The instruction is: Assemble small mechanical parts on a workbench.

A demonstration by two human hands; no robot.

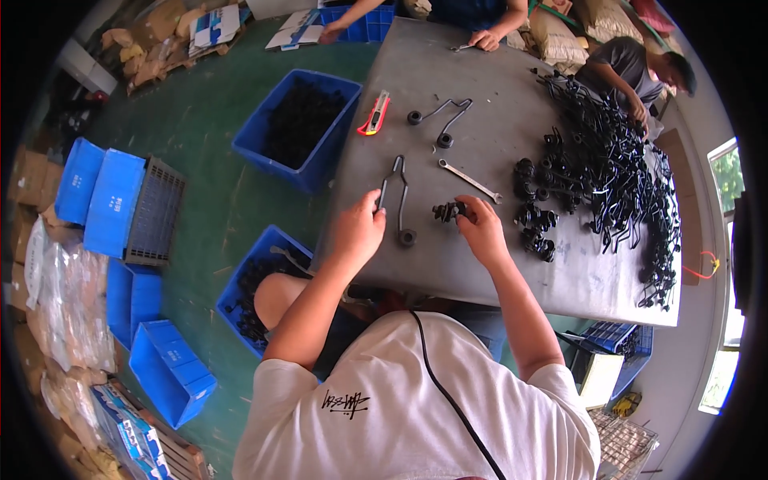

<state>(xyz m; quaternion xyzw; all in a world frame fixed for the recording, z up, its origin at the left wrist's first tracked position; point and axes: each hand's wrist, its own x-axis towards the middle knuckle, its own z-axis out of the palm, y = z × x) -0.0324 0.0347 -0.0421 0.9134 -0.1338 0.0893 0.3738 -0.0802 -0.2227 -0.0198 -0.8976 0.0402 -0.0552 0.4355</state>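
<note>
My left hand (364,228) is closed on one leg of a bent metal rod (402,188), held just over the grey table (472,268). A black round bushing (408,237) sits at the end of its other leg. To the right, the fingers of my right hand (482,228) pinch a small black ribbed part (446,211); its exact kind is hard to make out. Beyond my hands lies a combination wrench (470,182). Farther off rests another bent rod (450,112) with black bushings on both ends.
A red utility knife (374,114) lies near the table's left edge. Black bent rods (616,176) are heaped on the right. Blue crates (294,172) of black parts stand on the floor to the left. Two people work across the table, one hand (484,40) near a wrench.
</note>
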